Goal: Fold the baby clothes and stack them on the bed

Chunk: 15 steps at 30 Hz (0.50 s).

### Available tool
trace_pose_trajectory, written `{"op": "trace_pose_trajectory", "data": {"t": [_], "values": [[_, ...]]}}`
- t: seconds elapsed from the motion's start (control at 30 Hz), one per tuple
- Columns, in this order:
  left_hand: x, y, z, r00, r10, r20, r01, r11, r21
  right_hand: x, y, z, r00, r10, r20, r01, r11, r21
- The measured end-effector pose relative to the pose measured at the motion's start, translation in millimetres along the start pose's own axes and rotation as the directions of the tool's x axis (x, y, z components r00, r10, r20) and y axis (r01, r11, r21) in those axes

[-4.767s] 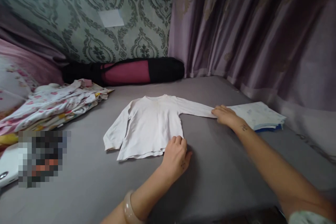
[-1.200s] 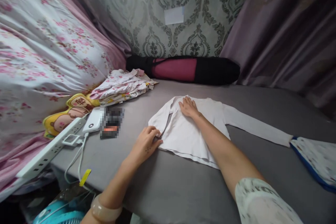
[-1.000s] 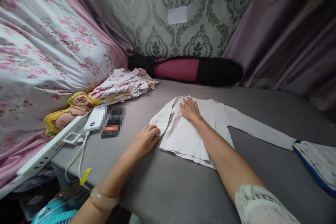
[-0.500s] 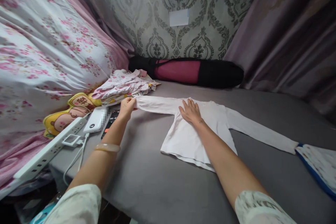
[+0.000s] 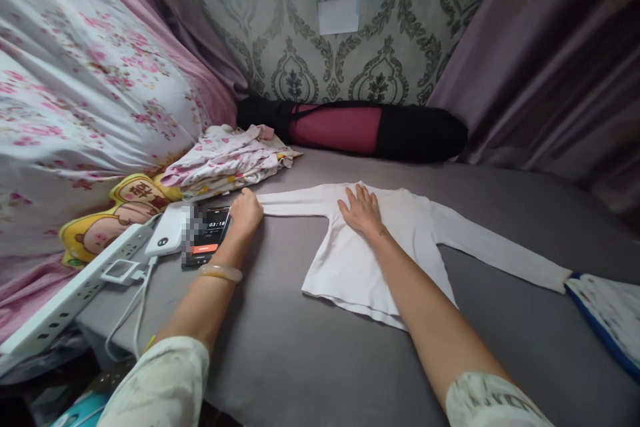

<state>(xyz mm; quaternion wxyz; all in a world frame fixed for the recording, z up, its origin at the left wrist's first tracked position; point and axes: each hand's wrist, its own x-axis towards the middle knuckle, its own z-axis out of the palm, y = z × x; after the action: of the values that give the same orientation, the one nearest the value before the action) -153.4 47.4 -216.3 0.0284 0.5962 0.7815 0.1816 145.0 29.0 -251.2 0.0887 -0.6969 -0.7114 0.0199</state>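
A white long-sleeved shirt (image 5: 370, 267) lies spread on a grey-covered surface (image 5: 280, 340), its sleeves stretched out to both sides. My left hand (image 5: 246, 213) is closed on the cuff end of the left-hand sleeve, and its fingers hide the cuff. On the upper body of the shirt, near the shoulder, my right hand (image 5: 363, 211) rests flat with the fingers spread. The other sleeve reaches right, where its end meets a folded blue-edged patterned cloth (image 5: 607, 310). A phone (image 5: 205, 237) with a lit timer lies just left of my left hand.
Left of the phone are a white power bank (image 5: 170, 230), a white power strip (image 5: 75, 293) with cables, and a yellow cartoon cushion (image 5: 100, 227). Behind them sits a pile of printed clothes (image 5: 230, 157). A long black and pink bag (image 5: 340, 130) lies along the wall.
My left hand has turned and lowered slightly, and the sleeve it holds looks narrower and straighter. My right hand stays on the shirt. The view has shifted a little.
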Motion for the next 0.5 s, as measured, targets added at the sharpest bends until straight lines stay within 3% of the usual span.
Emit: {"op": "trace_pose_trajectory", "data": {"t": [0.1, 0.17, 0.23, 0.3, 0.43, 0.5], "values": [[-10, 22, 1.3, 0.974, 0.215, -0.076, -0.204, 0.97, 0.134, -1, -1, -1, 1.0, -0.001, 0.001, 0.001, 1.0, 0.002], [-16, 37, 7.0, 0.891, 0.454, 0.013, -0.453, 0.886, 0.098, 0, -1, -2, 1.0, 0.003, 0.019, -0.003, 1.0, 0.002], [-20, 47, 16.9, 0.789, 0.606, 0.104, -0.611, 0.792, 0.02, 0, -1, -2, 1.0, 0.006, 0.03, -0.006, 1.0, 0.001], [-23, 50, 28.3, 0.753, 0.633, 0.179, -0.639, 0.769, -0.029, 0, -1, -2, 0.999, 0.007, 0.033, -0.007, 1.0, 0.002], [-25, 48, 40.7, 0.763, 0.584, 0.278, -0.598, 0.8, -0.041, -1, -1, -2, 0.999, 0.006, 0.033, -0.007, 1.0, 0.027], [-29, 50, 37.6, 0.786, 0.572, 0.236, -0.588, 0.809, -0.003, -1, -1, -4, 0.999, 0.007, 0.038, -0.009, 0.998, 0.058]]}}
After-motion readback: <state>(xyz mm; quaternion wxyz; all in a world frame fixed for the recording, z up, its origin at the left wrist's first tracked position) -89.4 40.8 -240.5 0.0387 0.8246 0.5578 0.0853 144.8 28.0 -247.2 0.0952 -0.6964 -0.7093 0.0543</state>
